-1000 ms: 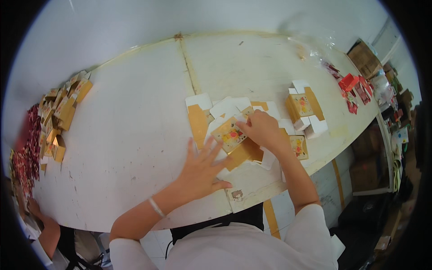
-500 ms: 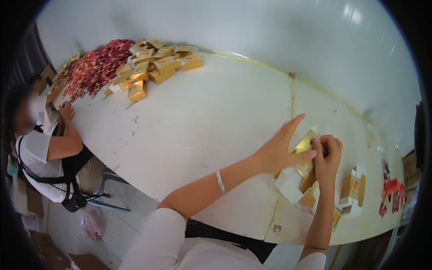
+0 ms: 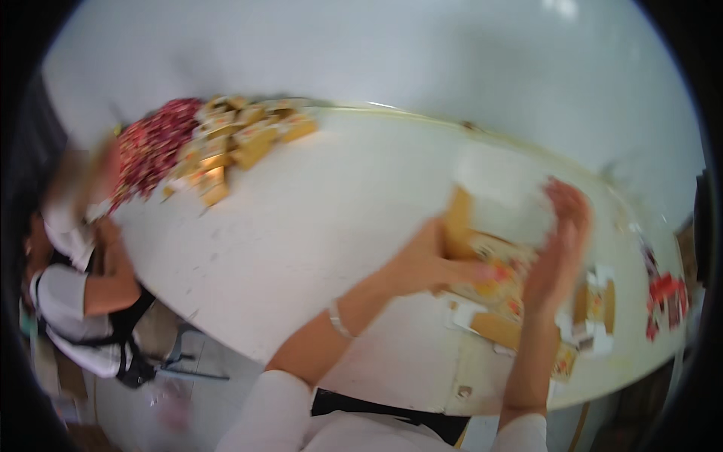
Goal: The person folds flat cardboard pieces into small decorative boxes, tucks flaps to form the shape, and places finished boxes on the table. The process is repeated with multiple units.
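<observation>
A gold and white folding carton [image 3: 501, 275] with a red and cream printed face is in my left hand [image 3: 422, 264]. The thumb lies across the printed face, and the other fingers are behind the carton. One gold flap [image 3: 457, 215] sticks up from its far left end. Close to the carton's right side, my right hand [image 3: 561, 245] is raised with its fingers stretched out, blurred by motion, and holds nothing visible. Below the carton on the table lie further flat gold and white cartons [image 3: 497, 330], partly covered by my right forearm.
Another opened carton [image 3: 595, 305] lies right of my right forearm. Red packets [image 3: 666, 294] sit near the table's right edge. Far left are a heap of small red packets [image 3: 162, 143] and a pile of gold boxes [image 3: 256, 143]. A person [image 3: 83, 301] sits at the white table's [image 3: 339, 203] left edge.
The carton has turned from its plain gold side to its printed face, with a flap now standing up. My right hand has let go and opened out. The whole view has shifted slightly.
</observation>
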